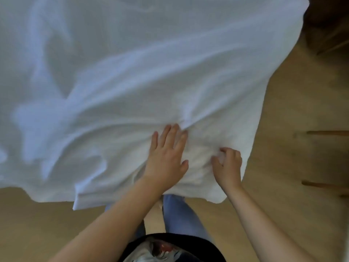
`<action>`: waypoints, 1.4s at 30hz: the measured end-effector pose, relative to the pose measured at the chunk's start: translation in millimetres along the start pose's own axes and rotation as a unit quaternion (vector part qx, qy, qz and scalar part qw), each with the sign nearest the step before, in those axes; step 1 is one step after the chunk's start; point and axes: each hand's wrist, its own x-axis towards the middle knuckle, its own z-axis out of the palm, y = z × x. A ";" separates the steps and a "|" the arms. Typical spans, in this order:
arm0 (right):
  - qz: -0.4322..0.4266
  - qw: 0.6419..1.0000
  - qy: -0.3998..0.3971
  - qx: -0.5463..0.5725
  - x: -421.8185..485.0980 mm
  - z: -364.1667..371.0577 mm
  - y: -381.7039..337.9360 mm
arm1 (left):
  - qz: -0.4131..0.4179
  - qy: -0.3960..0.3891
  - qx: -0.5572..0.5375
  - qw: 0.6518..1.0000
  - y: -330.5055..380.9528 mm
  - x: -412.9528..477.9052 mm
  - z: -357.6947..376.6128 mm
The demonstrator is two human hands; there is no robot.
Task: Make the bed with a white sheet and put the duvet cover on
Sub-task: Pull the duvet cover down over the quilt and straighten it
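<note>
so the white sheet (132, 72) is spread over basically everything from 9 to 1 o'clock, and its near edge hangs over the wood floor (283, 129). The left hand (167, 154) lies flat at 6 o'clock, fingers straight, pressing the fabric. At 5 o'clock the right hand (227, 163) has curled fingers pinching a bunch of it.

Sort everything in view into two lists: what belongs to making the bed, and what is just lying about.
Belongs to the job:
white sheet, spread out and wrinkled
left hand, pressing flat on the sheet
right hand, fingers curled, pinching the sheet near its corner

Just lying about:
wooden floor
wooden bars at the right edge; what they belong to is unclear
</note>
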 end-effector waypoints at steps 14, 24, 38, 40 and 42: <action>0.307 0.822 -0.013 0.479 47.0 -6.0 136.1 | -0.003 -0.166 0.172 0.971 127.2 17.7 94.7; 0.184 0.829 -0.237 0.471 54.8 -43.3 150.4 | -0.097 -0.222 0.145 0.959 172.3 45.8 122.5; 0.203 0.816 -0.219 0.494 7.7 -111.8 150.5 | -0.200 -0.182 -0.208 0.940 194.9 54.0 68.2; 0.176 0.809 -0.261 0.496 5.4 -113.4 152.1 | -0.191 -0.196 -0.229 0.934 189.5 49.0 59.9; 0.159 0.782 -0.312 0.516 1.8 -110.2 151.6 | -0.191 -0.211 -0.236 0.929 186.9 46.4 54.1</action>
